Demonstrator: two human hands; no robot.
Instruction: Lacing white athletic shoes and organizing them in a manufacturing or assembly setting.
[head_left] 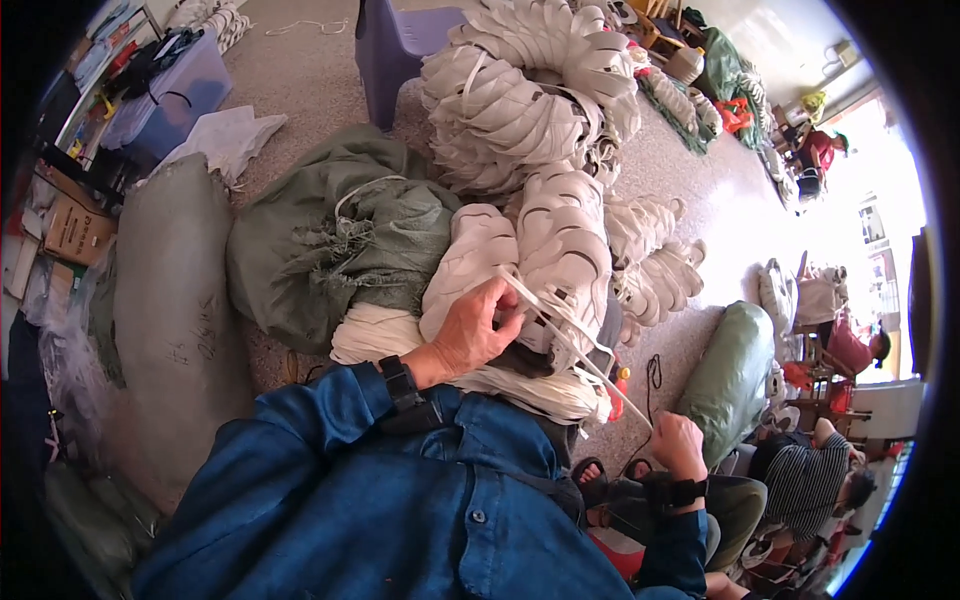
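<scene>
Right under the camera, a blue denim sleeve fills the lower frame, with a black wrist strap at its cuff. Just past the strap, the left hand is curled, fingers closed into a stack of off-white shoe-sole pieces, gripping where thin white straps leave the bundle. Those straps run taut, down and to the right, straight to the right hand, which is fisted around their far end; that wrist wears a black band too.

Now the bundle itself: flat, pale, curved pieces packed tightly face to face, so the edges read as ribbed arcs, several rows lying side by side. It rests on the lap, on top of a thick coil of cream cord or strip material that shows beneath the left hand.

Further out, a much taller heap of the same white pieces rises behind, touching the held stack. Left of it slumps a green woven sack, its mouth gathered, and beside that a long grey-green sack. A purple plastic stool stands beyond the heap. On the right, another green sack lies on the speckled floor, near a seated person in a striped shirt.
</scene>
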